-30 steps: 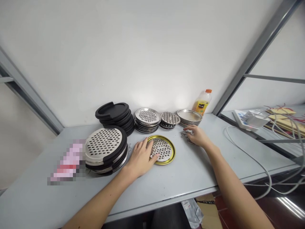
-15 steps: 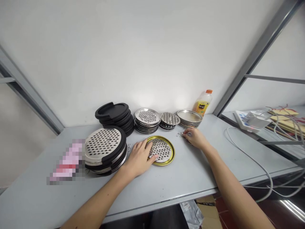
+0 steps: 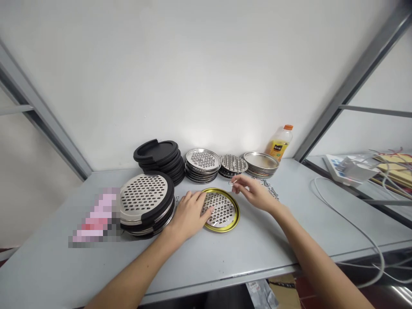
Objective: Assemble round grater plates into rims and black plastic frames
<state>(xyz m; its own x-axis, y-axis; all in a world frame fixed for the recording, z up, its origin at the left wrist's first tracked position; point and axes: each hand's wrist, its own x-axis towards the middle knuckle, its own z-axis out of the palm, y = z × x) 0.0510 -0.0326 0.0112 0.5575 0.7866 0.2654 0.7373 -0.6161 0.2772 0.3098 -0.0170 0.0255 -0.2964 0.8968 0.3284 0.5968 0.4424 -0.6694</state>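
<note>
Clip (image 3: 236,183) crosswise in right hand (image 3: 255,194)

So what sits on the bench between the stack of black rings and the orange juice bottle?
In the head view, three piles: perforated steel discs, smaller perforated discs, then plain steel plates beside the bottle.

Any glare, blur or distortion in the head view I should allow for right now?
Head view: wide-angle bending of the shelf frame; a bright patch on the wall; mild motion blur on the right hand; a pixelated block beside the black-rimmed stack; left hand sharp.
</note>
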